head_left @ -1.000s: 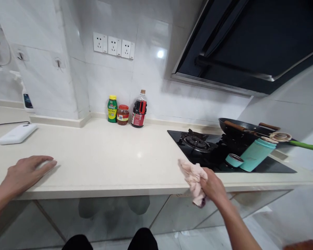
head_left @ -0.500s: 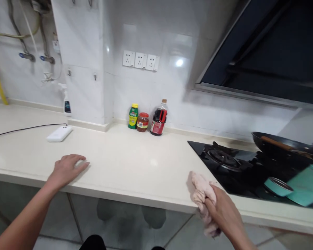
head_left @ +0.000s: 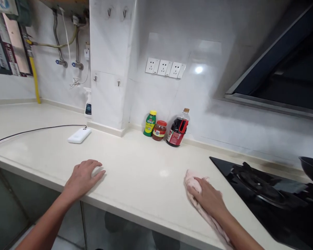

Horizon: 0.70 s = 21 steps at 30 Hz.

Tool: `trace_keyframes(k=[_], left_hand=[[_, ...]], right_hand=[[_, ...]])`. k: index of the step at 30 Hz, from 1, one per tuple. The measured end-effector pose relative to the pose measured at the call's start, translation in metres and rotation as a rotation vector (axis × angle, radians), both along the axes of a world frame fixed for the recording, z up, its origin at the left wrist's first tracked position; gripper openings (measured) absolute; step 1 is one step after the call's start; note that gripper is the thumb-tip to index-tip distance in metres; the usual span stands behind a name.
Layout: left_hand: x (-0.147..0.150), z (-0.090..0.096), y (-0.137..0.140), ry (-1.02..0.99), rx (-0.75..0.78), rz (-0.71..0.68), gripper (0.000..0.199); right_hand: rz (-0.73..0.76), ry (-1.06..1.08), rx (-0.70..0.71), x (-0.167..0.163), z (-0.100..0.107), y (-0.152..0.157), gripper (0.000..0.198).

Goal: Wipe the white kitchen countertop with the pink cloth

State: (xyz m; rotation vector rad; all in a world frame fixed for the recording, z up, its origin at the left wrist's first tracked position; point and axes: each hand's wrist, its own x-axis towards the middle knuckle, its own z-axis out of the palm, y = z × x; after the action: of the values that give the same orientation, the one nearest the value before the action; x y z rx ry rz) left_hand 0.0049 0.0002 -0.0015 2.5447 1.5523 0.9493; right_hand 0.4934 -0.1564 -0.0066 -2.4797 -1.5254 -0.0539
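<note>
Nearest us, our right hand (head_left: 208,198) has its grip closed over a pale pink cloth (head_left: 193,183), thumb and fingers around a bunched fold, with the rest trailing back under the wrist. The cloth lies on the table (head_left: 138,180), near the front edge and just left of the black hob (head_left: 266,211). We judge the step in hand to be working the cloth over this surface; the next move would call for a flat palm, even pressure and care at the hob's edge. Our left hand (head_left: 82,177) holds nothing, its grip loosely wide above the table's front; whether it touches, we cannot tell.

Farther in, a white block (head_left: 79,135) with a black cable lies beyond the left hand. Along the wall stand a green bottle (head_left: 149,124), a red-lidded jar (head_left: 159,131) and a dark sauce bottle (head_left: 177,128), all well apart from the cloth.
</note>
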Motion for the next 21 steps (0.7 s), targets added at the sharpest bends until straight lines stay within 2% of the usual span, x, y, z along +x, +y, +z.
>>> trace_keyframes(k=[3,6,8,11,13,16,18,21], left_hand=[[0.002,0.001,-0.001,-0.037,0.002,0.006,0.039],[0.003,0.003,0.0,-0.094,-0.026,0.017,0.041],[0.004,0.005,0.001,-0.133,-0.033,0.028,0.042],[0.004,0.008,0.0,-0.167,-0.05,0.046,0.042],[0.005,0.01,-0.001,-0.176,-0.087,0.069,0.044],[0.004,0.011,-0.001,-0.176,-0.121,0.11,0.045],[0.003,0.011,0.0,-0.169,-0.115,0.13,0.045],[0.001,0.01,0.001,-0.148,-0.102,0.157,0.044]], right_hand=[[-0.078,0.005,0.008,0.003,0.011,0.044,0.063],[-0.125,0.019,-0.001,-0.021,0.018,0.086,0.067],[-0.053,0.033,-0.015,-0.053,0.021,0.109,0.068],[0.192,0.065,-0.033,-0.12,0.024,0.129,0.07],[0.388,0.092,-0.044,-0.168,0.025,0.13,0.071],[0.666,0.133,-0.067,-0.226,0.03,0.116,0.07],[0.803,0.159,-0.078,-0.247,0.034,0.098,0.068],[0.904,0.186,-0.077,-0.248,0.038,0.066,0.063]])
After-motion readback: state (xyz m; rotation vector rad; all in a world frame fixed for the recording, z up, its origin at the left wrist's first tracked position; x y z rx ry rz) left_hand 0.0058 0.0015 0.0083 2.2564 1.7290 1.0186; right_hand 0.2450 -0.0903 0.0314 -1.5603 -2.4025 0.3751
